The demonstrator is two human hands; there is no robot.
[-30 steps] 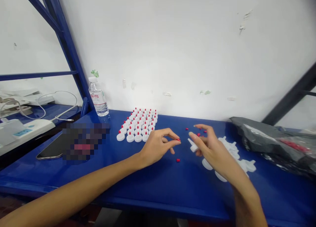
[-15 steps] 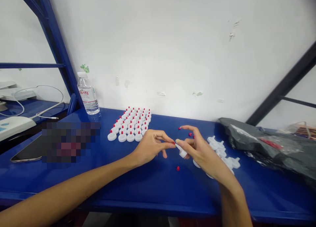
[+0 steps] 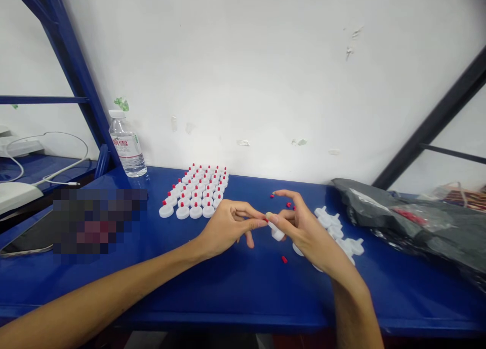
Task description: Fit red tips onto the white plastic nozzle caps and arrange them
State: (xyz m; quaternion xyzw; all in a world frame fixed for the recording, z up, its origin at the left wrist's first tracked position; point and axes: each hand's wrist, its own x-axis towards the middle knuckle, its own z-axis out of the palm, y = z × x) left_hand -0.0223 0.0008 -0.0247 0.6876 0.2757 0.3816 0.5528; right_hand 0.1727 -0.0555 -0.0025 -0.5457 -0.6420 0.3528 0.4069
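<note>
My left hand [image 3: 231, 222] pinches a small red tip cap [image 3: 266, 219] between thumb and fingertips. My right hand [image 3: 306, 232] grips a white nozzle cap [image 3: 276, 232], tilted so that its narrow spout meets the red tip cap. The fingers partly hide the joint, so I cannot tell how far the red piece sits on the spout. A loose red tip cap [image 3: 284, 259] lies on the table below the hands. Several more are behind my right hand, one red tip cap [image 3: 289, 205] among them. Untipped white nozzle caps [image 3: 334, 231] are heaped beside my right wrist.
Rows of white caps with red tips [image 3: 195, 201] stand left of my hands on the blue table [image 3: 243, 293]. A water bottle [image 3: 128, 145] stands at the back left. Dark plastic bags [image 3: 398, 222] lie to the right. A blurred patch covers part of a dark flat device [image 3: 28, 235].
The view has shifted slightly. The loose red tip cap below the hands has moved to the right and turned. Both hands keep their holds, with the red and white pieces together.
</note>
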